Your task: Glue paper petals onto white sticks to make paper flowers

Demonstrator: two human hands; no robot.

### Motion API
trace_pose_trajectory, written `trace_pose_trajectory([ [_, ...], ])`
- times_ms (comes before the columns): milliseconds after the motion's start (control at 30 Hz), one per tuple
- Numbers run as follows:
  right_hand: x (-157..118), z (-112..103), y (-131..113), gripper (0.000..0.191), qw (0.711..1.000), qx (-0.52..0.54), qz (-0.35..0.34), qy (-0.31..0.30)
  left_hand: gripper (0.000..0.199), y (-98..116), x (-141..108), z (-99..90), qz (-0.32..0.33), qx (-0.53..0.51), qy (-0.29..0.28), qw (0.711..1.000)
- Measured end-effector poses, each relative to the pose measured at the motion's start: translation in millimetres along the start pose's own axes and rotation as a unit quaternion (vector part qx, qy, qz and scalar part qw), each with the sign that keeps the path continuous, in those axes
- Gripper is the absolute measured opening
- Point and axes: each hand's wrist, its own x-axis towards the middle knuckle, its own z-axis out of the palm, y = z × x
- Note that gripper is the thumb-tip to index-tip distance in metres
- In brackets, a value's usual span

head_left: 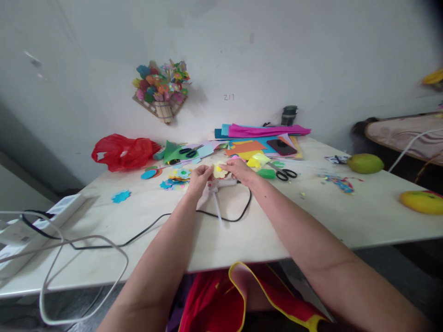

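Above the middle of the table, a pale yellow paper flower (218,174) with a brighter yellow centre is held between both hands. The fingertips of my left hand (199,180) pinch its left edge. On its right side, the thumb and fingers of my right hand (239,169) grip it too. Just below lies a white glue gun (226,183), partly hidden by the hands. A translucent glue stick (218,207) points from it towards me, and a black cord (244,216) loops around. Left of my left hand is a pile of coloured paper flowers (176,180).
Black-handled scissors (286,174) lie right of my right hand. Coloured paper sheets (245,147) and a phone (282,147) are behind. A red plastic bag (124,152) sits back left. White cables (126,260) and a power strip (65,207) occupy the left; mangoes (365,163) the right.
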Motion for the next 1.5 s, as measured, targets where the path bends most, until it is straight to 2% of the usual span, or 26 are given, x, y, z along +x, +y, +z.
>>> trace_pose_trajectory([
  [100, -0.5, 1.3, 0.3, 0.036, 1.000, -0.001, 0.002, -0.005, 0.035, -0.2, 0.2, 0.3, 0.007, 0.010, -0.006, 1.000],
  [233, 1.0, 4.0, 3.4, 0.042, 0.999, -0.004, -0.009, 0.030, 0.035, 0.0, -0.6, 0.7, 0.004, 0.022, -0.022, 0.999],
  [367, 3.1, 3.9, 6.2, 0.036, 0.999, -0.007, -0.003, 0.034, 0.034, -0.6, -1.1, 0.0, 0.007, 0.029, -0.031, 0.999],
  [567, 0.8, 3.7, 3.2, 0.033, 1.000, -0.006, 0.016, 0.010, 0.033, -0.3, -0.6, 0.3, 0.013, 0.029, -0.026, 0.999],
  [800, -2.5, 6.3, -1.0, 0.033, 0.999, -0.021, 0.009, 0.032, 0.034, 0.2, -0.9, 1.4, 0.008, 0.032, -0.021, 0.999],
  [933, -1.7, 3.7, -0.1, 0.031, 1.000, -0.018, 0.022, 0.008, 0.034, -3.0, 1.6, -1.1, 0.012, 0.018, -0.008, 1.000],
  [1167, 0.2, 1.5, 1.6, 0.031, 0.998, -0.053, -0.007, 0.027, 0.035, -1.8, 0.6, -0.4, 0.006, 0.015, -0.010, 1.000],
  [1367, 1.5, -0.9, 1.7, 0.033, 1.000, -0.004, 0.000, 0.007, 0.034, -1.4, 1.1, -0.1, 0.009, 0.010, -0.006, 1.000],
  [1500, 2.2, -1.8, 1.3, 0.036, 1.000, 0.010, -0.009, 0.027, 0.034, 0.0, -0.3, 0.0, -0.001, 0.003, -0.016, 1.000],
])
